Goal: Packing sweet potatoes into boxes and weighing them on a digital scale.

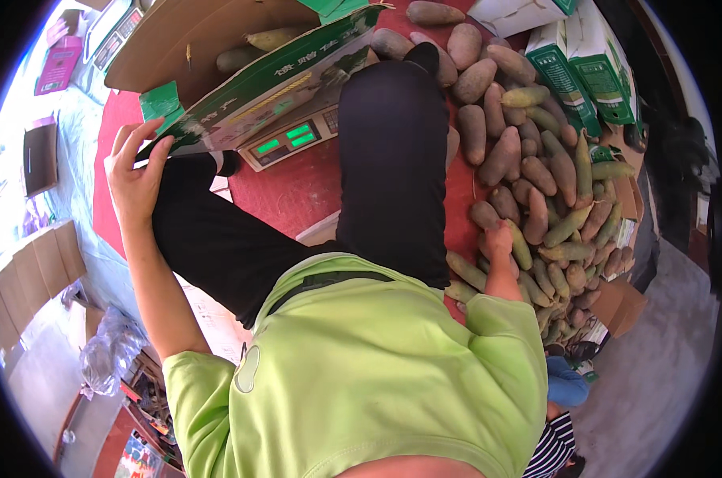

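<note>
My left hand (132,171) grips the near left corner of a cardboard box (241,94), thumb and fingers at its edge. The box is green and printed outside, brown inside, and tilted over a digital scale (293,142) with lit green displays. A couple of long greenish-brown tubers (275,38) lie inside it. At the right, my right hand (499,241) reaches into a big pile of long brown and green tubers, like sweet potatoes. Its fingers close around a brown tuber (484,214); the arm and the pile hide part of the grasp.
The tuber pile (564,159) spreads over a red cloth (289,191) beside my right leg. Green and white cartons (592,68) stand behind it. My legs in black trousers flank the scale. Another person's striped clothing (554,446) shows at the lower right. Left are cardboard pieces (30,271) and clear plastic (114,350).
</note>
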### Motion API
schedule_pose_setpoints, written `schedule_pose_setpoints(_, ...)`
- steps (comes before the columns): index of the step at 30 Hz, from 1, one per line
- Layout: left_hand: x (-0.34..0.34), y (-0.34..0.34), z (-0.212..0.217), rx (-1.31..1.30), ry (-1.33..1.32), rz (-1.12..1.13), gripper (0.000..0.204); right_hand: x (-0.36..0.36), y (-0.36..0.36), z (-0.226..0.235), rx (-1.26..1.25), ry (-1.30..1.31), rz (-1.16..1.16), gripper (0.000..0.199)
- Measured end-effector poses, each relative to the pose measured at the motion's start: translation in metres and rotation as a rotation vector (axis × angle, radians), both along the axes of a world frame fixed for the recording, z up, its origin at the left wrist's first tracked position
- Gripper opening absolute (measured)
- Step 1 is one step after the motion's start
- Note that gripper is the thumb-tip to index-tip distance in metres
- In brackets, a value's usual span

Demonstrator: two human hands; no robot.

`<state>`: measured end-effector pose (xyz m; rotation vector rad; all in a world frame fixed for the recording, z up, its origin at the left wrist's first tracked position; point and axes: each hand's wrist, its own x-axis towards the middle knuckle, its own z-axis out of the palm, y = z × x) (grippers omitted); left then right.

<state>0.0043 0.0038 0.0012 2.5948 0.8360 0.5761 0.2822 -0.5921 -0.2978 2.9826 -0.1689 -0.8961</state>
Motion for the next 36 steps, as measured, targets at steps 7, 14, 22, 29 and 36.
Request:
schedule_pose_setpoints(7, 0.001, 0.001, 0.0, 0.017, 0.021, 0.0, 0.025, 0.003, 0.038, 0.053, -0.124, -0.018, 0.101, 0.039)
schedule_pose_setpoints(14, -0.015, 0.012, -0.008, -0.062, 0.024, 0.017, 0.024, 0.029, 0.0, 0.009, -0.216, 0.033, 0.078, 0.031)
schedule_pose_setpoints(22, -0.015, 0.018, -0.018, -0.066, 0.076, -0.021, 0.026, 0.027, -0.017, 0.013, -0.25, -0.055, 0.071, 0.035)
schedule_pose_setpoints(29, -0.019, 0.025, -0.017, -0.04, 0.105, -0.06, 0.027, 0.047, -0.004, 0.035, -0.169, -0.314, 0.161, 0.026)
schedule_pose_setpoints(36, -0.025, 0.034, -0.02, -0.041, 0.091, -0.097, 0.029, 0.091, -0.012, 0.065, -0.202, -0.735, -0.176, 0.043)
